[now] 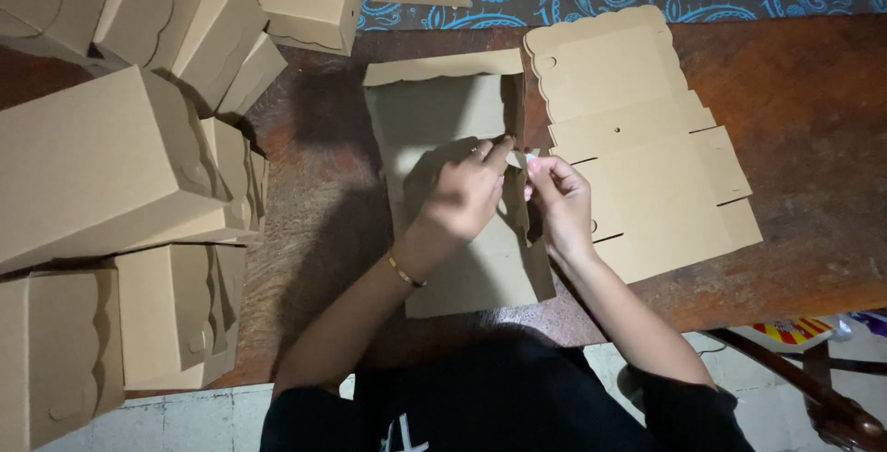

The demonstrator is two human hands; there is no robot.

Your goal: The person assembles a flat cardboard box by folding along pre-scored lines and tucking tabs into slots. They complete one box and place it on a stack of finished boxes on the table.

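Both hands over the half-folded box blank [457, 202] at bench [813, 138] centre. Left hand [467, 193] and right hand [559, 202] pinch a small strip [520, 158], grip closed on it. Thin card: light, stiff, creases easily; best held at edges. Flat blank [637, 147] alongside; made boxes [102, 165] at left.

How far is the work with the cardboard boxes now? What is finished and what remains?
Done: many folded boxes are stacked at the left and along the far edge. In hand: the left hand and right hand pinch a side flap of a half-folded box blank on the table. Left: a flat blank lies unfolded beside it.
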